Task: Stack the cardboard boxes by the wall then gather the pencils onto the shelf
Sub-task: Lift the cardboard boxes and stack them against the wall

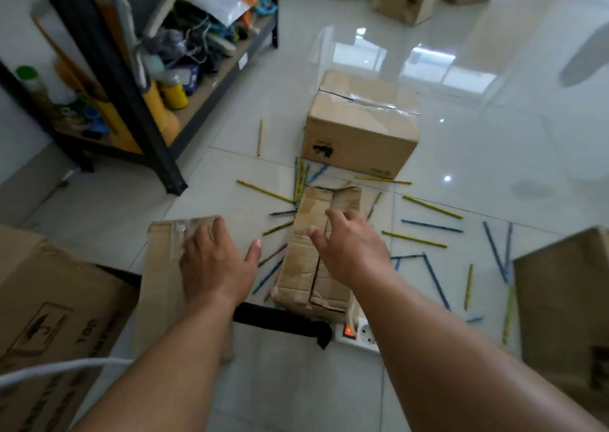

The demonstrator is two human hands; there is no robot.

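The left grip [216,266] lies flat, fingers spread, on top of a small taped box [161,286]. The right grip [349,250] is also apart, fingers loosely splayed over a battered box [296,266] just beside the left one; whether it is touching yet I cannot tell. Neither holds anything.

That battered box looks like the weak point. Its top is creased and split along the middle, so a lift by the top could let it buckle or open. A hold low on the sides seems safer.

Pencils [431,206] lie scattered on the floor [296,382] beyond and to the right of the right grip. Several are tucked against the box's left edge, between the two grips. Sliding the box would likely drag or roll them, and a foot on one could slip.

A power strip [361,334] with a lit switch sits at the near end of that box and could be knocked. A bigger box [359,134] stands beyond both grips, and the shelf [227,62] is far left.
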